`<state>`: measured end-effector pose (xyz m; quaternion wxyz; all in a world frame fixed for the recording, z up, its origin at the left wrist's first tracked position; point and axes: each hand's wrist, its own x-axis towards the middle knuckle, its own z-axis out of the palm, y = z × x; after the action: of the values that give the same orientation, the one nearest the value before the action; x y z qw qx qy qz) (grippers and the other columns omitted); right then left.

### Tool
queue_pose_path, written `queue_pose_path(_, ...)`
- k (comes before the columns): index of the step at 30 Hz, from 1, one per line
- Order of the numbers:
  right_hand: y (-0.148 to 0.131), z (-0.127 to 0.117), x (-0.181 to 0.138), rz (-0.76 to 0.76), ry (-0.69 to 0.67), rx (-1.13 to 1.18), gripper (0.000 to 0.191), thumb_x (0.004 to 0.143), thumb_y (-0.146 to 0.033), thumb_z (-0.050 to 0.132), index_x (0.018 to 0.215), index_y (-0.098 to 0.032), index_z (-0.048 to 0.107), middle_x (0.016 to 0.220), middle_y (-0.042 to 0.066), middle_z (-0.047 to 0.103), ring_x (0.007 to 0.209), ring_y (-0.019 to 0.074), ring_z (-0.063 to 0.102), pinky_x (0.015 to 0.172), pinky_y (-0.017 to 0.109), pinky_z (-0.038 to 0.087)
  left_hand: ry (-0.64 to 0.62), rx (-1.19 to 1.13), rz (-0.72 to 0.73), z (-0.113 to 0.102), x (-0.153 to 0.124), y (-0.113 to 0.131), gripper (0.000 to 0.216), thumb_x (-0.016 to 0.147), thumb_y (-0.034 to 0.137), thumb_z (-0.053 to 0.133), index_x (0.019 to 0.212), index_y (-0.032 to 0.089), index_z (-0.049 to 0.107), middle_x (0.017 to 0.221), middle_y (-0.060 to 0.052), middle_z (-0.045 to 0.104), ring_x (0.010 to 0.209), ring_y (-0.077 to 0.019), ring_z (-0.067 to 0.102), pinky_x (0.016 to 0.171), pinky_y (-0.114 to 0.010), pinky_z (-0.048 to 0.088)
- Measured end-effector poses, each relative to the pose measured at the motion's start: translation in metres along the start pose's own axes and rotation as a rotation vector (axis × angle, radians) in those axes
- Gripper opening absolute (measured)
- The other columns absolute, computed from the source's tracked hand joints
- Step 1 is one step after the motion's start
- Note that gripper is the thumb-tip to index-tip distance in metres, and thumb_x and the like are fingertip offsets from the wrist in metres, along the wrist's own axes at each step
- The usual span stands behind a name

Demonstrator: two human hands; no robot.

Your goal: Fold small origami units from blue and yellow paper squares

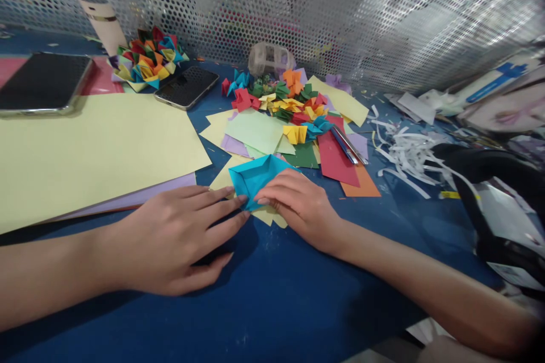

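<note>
A blue sheet of folded origami paper (254, 174) lies on the blue table (272, 295), with creased edges standing partly up. Fingertips of my left hand (183, 235) touch its left lower edge; the fingers are stretched out and spread, palm down. My right hand (304, 210) is on the paper's right side, its fingers bent and pressed together on the sheet's edge. That hand covers the right part of the paper. Pale yellow paper pieces (272, 218) stick out underneath.
Behind the hands lie small folded paper shapes (289, 105), coloured sheets (255, 127) and pens (347, 146). Two phones (45, 82), a big yellow sheet (106, 147) and an origami cluster (149, 59) are on the left. White paper strips (411, 153) and black headphones (464, 176) lie right. Perforated metal (221, 5) stands behind.
</note>
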<state>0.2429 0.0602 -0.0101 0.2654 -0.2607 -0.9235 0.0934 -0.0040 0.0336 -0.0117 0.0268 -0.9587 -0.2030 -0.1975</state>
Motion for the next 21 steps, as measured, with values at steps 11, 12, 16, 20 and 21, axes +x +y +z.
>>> queue_pose_path(11, 0.0001, -0.0013, -0.0013, 0.097, 0.090, 0.017, 0.016, 0.091, -0.034, 0.062, 0.092, -0.020, 0.070, 0.084, 0.001, 0.074, 0.079, 0.0151, 0.066, 0.098, 0.038, 0.045, -0.015, -0.023, -0.020, 0.0016, -0.0006, 0.0002, 0.038, 0.089, 0.030, 0.050, 0.121, 0.016, 0.063, 0.127, -0.014, 0.065, 0.109, -0.0303, 0.065, 0.089, -0.042, 0.056)
queue_pose_path(12, 0.0002, -0.0018, -0.0010, 0.111, 0.086, 0.026, 0.015, 0.091, -0.033, 0.062, 0.090, -0.020, 0.070, 0.084, 0.001, 0.074, 0.079, 0.0147, 0.066, 0.102, 0.040, 0.043, -0.014, -0.024, -0.017, 0.0017, -0.0006, 0.0001, 0.038, 0.089, 0.030, 0.050, 0.121, 0.015, 0.063, 0.127, -0.014, 0.065, 0.109, -0.0308, 0.065, 0.088, -0.043, 0.056)
queue_pose_path(16, 0.0002, -0.0037, -0.0004, 0.066, 0.037, 0.023, 0.016, 0.095, -0.024, 0.055, 0.085, -0.020, 0.067, 0.085, 0.000, 0.073, 0.078, 0.0139, 0.065, 0.108, 0.044, 0.038, -0.015, -0.025, -0.014, 0.0020, -0.0006, 0.0000, 0.038, 0.089, 0.031, 0.050, 0.122, 0.016, 0.063, 0.127, -0.014, 0.065, 0.109, -0.0311, 0.065, 0.089, -0.043, 0.056)
queue_pose_path(20, -0.0004, -0.0031, -0.0001, -0.008, 0.030, -0.040, 0.018, 0.097, -0.021, 0.050, 0.086, -0.018, 0.064, 0.084, 0.003, 0.072, 0.079, 0.0149, 0.062, 0.105, 0.042, 0.040, -0.015, -0.017, -0.017, 0.0027, -0.0005, 0.0002, 0.038, 0.090, 0.031, 0.049, 0.122, 0.016, 0.063, 0.128, -0.013, 0.065, 0.110, -0.0304, 0.065, 0.089, -0.043, 0.056)
queue_pose_path(21, -0.0006, -0.0025, 0.0002, -0.016, 0.031, -0.047, 0.017, 0.097, -0.021, 0.050, 0.086, -0.017, 0.063, 0.083, 0.003, 0.071, 0.078, 0.0149, 0.061, 0.102, 0.041, 0.041, -0.014, -0.014, -0.014, 0.0027, -0.0004, 0.0002, 0.038, 0.090, 0.031, 0.049, 0.122, 0.016, 0.063, 0.128, -0.013, 0.065, 0.109, -0.0306, 0.065, 0.088, -0.043, 0.056)
